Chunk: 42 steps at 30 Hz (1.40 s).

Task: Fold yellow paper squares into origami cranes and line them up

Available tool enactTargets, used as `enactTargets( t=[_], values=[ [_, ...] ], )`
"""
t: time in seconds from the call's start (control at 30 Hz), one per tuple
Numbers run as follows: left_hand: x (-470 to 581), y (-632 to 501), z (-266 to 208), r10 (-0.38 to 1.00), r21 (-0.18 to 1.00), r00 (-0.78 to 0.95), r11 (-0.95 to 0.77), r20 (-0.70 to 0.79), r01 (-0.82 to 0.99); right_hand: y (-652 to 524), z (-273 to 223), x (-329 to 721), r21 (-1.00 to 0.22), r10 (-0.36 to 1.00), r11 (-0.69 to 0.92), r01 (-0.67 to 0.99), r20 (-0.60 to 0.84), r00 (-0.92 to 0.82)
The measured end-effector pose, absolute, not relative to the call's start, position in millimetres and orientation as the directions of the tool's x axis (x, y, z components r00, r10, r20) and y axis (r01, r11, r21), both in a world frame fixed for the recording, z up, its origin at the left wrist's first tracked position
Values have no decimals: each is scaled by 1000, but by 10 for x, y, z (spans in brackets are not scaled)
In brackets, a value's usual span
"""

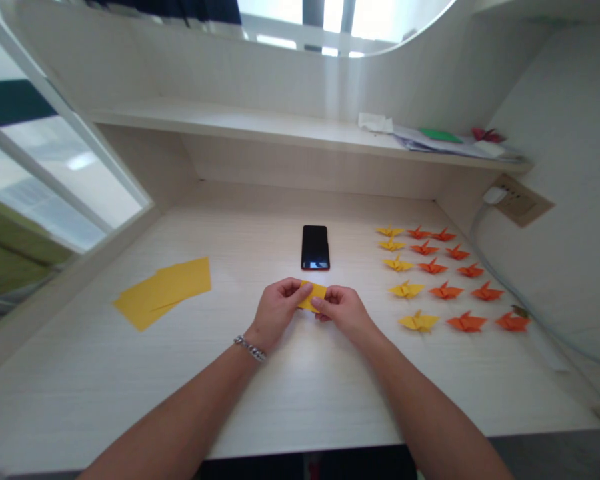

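Observation:
A small folded piece of yellow paper (314,293) is held between my two hands, just above the desk. My left hand (279,305) pinches its left end, thumb on top. At the right end my right hand (344,308) grips it between thumb and fingers, and the fingertips behind the paper are partly hidden. Loose yellow paper sheets (183,280) lie overlapping to the left. On the right stand rows of folded paper cranes, a yellow column (406,290) beside two orange columns (446,291).
A dark phone (315,247) lies just beyond my hands. Above the desk back runs a shelf (260,127) with papers (425,141) at its right. A white plug (495,195) sits in the wall socket (525,203), its cable (510,287) trailing along the right side.

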<state>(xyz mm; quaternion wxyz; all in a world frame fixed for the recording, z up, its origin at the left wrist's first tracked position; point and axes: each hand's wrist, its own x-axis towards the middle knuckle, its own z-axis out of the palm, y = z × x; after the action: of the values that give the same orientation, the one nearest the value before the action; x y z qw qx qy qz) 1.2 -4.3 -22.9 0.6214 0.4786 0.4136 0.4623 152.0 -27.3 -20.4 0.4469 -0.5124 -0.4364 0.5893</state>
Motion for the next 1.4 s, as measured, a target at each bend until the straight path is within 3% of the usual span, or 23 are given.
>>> enactTargets(
  t=[0.23,0.63,1.0,1.2,1.4],
  values=[
    [20,-38,-207,987,975,135,112,-87,-192,-274,-181,1509,-971,974,-222,-86,-216,-68],
    [17,-35,-246,970,985,227,117,-85,-131,-245,-225,1522,-971,975,-152,-187,-178,133],
    [89,168,-209,942,968,285,220,-179,-119,-27,-316,1492,-971,940,-229,-63,-238,245],
    [69,214,-260,958,937,225,234,-177,-258,95,-350,1458,-966,948,-208,-151,-237,212],
    [49,139,-230,960,937,241,208,-142,-280,71,-392,1474,-968,958,-139,-207,-184,218]
  ],
)
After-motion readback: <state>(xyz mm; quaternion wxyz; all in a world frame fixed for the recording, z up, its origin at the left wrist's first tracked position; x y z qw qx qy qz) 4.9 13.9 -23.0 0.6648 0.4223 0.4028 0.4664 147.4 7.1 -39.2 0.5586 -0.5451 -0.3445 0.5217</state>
